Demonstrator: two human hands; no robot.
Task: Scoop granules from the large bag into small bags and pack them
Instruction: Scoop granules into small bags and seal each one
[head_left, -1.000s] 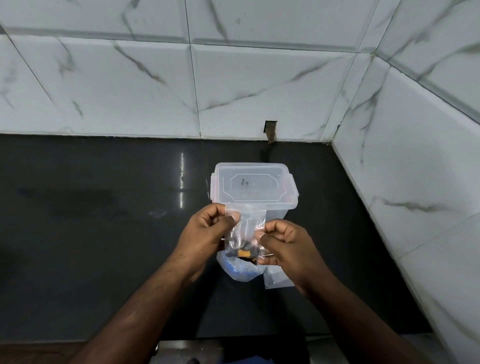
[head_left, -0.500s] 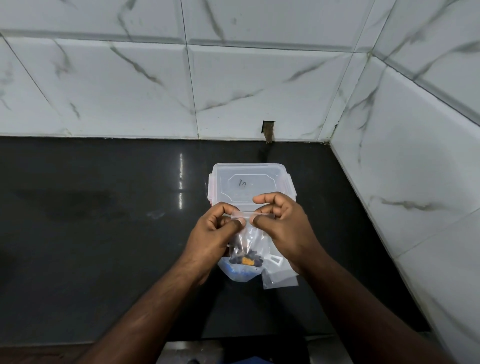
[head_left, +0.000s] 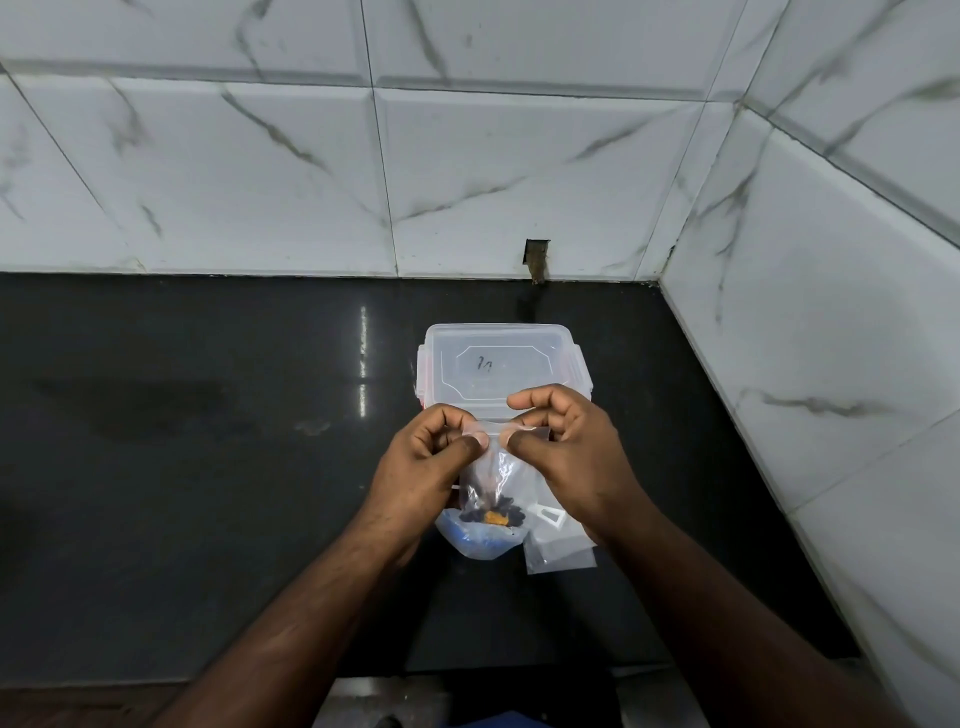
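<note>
Left hand (head_left: 423, 462) pinched the left end of the small bag's (head_left: 493, 478) top strip between thumb and fingers. Bag hung below the strip, granules (head_left: 491, 514) settled at its bottom, held above the dark surface (head_left: 208, 467) in front of the lidded container (head_left: 498, 369). Strip ran left–right between both hands. Right hand (head_left: 566, 447) pinched its right end, equally near. Sealing likely proceeds along that axis.
</note>
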